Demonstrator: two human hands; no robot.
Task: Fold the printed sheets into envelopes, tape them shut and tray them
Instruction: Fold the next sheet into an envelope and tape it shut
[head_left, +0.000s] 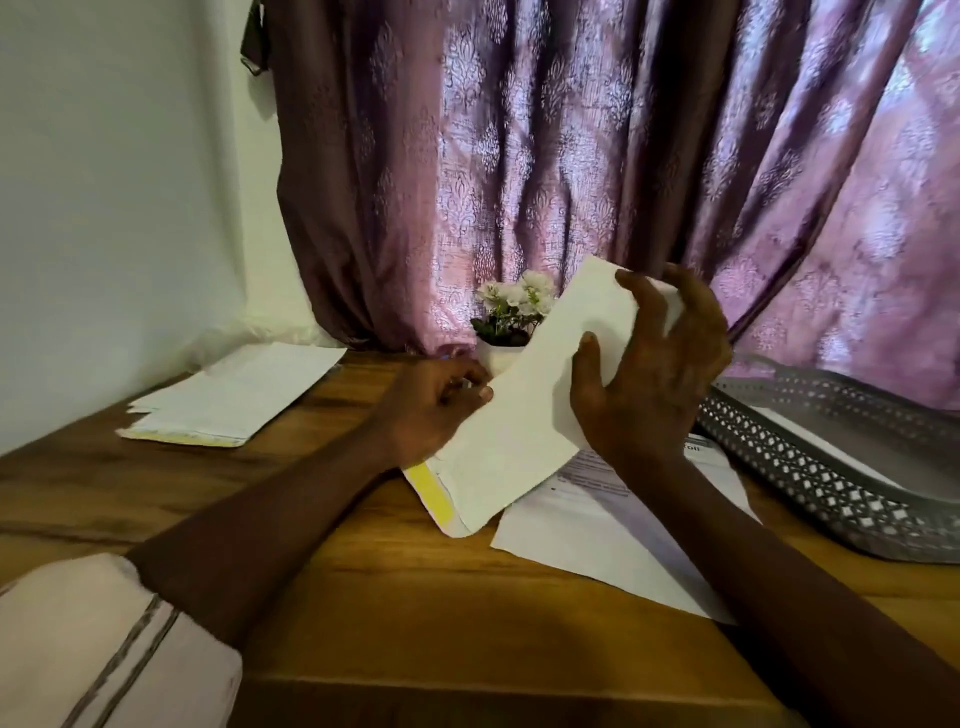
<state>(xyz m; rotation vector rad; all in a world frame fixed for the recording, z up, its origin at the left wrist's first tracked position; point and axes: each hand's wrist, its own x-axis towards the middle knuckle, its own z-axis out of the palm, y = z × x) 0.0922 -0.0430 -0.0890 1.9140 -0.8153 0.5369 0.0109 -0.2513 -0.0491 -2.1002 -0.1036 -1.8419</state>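
Envelope (524, 410) up off the bench (395, 597), held between both hands at centre, in front of the little flower pot (501, 351). Its long axis runs on a slant, from the yellow-striped open end low and near-left to the far end high and right.

The left hand (436, 405) pinches the left long edge about halfway along. The right hand (649, 364) grasps the upper end, thumb on the face, fingers curled round the back.

The printed sheet (613, 535) lies flat just right of the low end, under the right wrist, so the right hand looks nearer for picking it up.

The perforated tray (810, 483) sits beyond at the right edge, on the right hand's side. A pile of envelopes (234, 395) rests far left, well apart. The open bench lies near and left, with the sheet's corner close to the front edge.
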